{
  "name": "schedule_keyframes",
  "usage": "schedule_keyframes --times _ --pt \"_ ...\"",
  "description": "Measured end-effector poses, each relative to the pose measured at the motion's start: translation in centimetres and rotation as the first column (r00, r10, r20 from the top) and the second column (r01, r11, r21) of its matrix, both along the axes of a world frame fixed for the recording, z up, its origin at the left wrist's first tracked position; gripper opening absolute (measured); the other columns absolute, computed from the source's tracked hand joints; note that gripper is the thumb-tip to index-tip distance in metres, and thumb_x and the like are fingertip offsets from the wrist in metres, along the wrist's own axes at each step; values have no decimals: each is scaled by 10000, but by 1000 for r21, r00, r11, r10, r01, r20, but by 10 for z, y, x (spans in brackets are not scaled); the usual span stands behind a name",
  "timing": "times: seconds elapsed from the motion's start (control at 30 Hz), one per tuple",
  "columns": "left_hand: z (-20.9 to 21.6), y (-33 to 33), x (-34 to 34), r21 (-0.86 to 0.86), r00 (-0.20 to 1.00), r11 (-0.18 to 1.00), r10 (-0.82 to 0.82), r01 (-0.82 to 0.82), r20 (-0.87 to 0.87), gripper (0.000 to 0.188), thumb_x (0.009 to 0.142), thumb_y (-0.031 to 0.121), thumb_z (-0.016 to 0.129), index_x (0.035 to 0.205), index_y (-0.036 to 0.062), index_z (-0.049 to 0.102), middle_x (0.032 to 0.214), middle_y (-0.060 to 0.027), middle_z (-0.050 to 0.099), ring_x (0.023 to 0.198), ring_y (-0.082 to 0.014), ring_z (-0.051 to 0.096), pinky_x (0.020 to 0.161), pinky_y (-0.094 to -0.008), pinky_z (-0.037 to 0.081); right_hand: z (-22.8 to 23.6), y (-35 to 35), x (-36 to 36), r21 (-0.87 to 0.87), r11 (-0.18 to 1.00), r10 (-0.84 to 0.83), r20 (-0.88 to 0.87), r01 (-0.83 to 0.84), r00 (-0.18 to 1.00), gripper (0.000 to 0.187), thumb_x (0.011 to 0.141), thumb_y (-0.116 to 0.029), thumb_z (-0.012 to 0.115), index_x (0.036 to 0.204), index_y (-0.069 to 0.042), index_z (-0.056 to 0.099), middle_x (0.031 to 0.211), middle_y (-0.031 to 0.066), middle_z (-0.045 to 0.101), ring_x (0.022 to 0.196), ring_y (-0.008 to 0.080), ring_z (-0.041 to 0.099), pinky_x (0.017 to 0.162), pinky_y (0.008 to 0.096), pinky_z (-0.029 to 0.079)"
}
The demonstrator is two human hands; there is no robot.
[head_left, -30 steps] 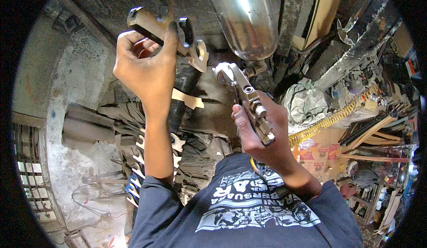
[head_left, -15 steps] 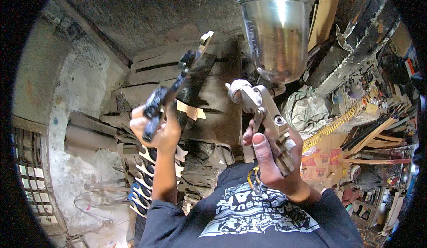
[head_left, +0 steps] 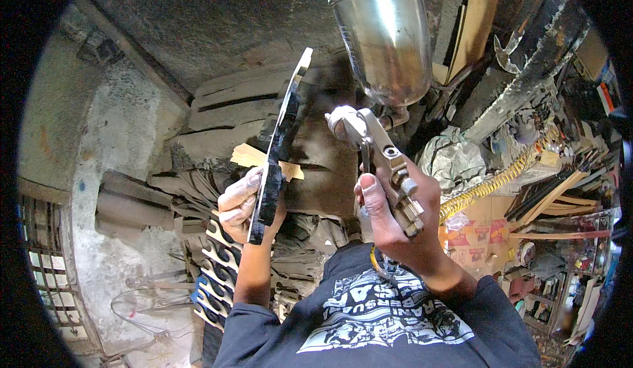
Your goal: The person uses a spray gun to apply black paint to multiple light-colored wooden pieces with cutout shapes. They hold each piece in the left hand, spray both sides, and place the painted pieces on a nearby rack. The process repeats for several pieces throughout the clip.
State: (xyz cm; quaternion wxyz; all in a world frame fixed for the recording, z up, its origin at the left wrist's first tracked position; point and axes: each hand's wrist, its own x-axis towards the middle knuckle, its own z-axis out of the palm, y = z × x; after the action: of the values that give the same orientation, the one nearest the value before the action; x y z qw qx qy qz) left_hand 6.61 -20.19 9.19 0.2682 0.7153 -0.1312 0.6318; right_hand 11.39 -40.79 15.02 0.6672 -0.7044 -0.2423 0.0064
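Note:
My left hand point(head_left: 239, 203) is closed round the lower part of a thin, flat cutout point(head_left: 283, 134) with a glossy black notched edge. The piece stands nearly upright and edge-on to me, its top leaning right. A pale yellow strip point(head_left: 247, 155) sticks out on both sides of it; whether it is attached I cannot tell. My right hand point(head_left: 412, 210) grips a metal spray gun point(head_left: 386, 147), thumb along its handle and fingers by the trigger. A shiny metal paint cup point(head_left: 382, 41) rises above the gun. The gun's nozzle end points left, toward the cutout, with a gap between them.
Dusty brown boards or sheets point(head_left: 231, 107) lean against the dark wall ahead. Wave-shaped pale pieces point(head_left: 214, 256) stand below my left forearm. On the right are a yellow coiled hose point(head_left: 478, 193), a crumpled grey sheet point(head_left: 455, 160) and wooden strips point(head_left: 560, 200). A barred window point(head_left: 49, 269) is far left.
The cutout has turned from a slant to nearly edge-on, and my left hand has shifted slightly right. My right hand has moved the spray gun and its cup a little left and up.

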Motion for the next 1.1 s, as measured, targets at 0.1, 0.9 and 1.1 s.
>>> schedule_keyframes --times 0.1,0.9,1.1 --pt "-3 -4 5 -111 987 986 -114 127 116 207 752 -51 700 929 -56 591 950 -180 652 815 -224 684 768 -256 530 0 2 0 -8 1000 -10 -23 10 1000 143 837 -97 641 936 -17 578 643 76 571 527 168 561 498 304 420" --pt "73 23 62 -496 939 801 242 -335 -244 371 710 82 811 749 63 442 622 60 454 558 -13 369 510 -166 321 3 -25 -44 236 957 239 -324 -166 916 297 924 -189 576 1126 25 540 868 39 633 787 88 579 725 239 465" --pt "82 28 54 -493 900 758 305 -427 -311 374 712 91 814 759 53 446 608 60 434 546 -13 366 500 -162 312 -1 -28 -37 124 985 150 -282 -119 948 232 920 -205 576 1008 9 572 797 35 614 710 88 556 649 239 453"
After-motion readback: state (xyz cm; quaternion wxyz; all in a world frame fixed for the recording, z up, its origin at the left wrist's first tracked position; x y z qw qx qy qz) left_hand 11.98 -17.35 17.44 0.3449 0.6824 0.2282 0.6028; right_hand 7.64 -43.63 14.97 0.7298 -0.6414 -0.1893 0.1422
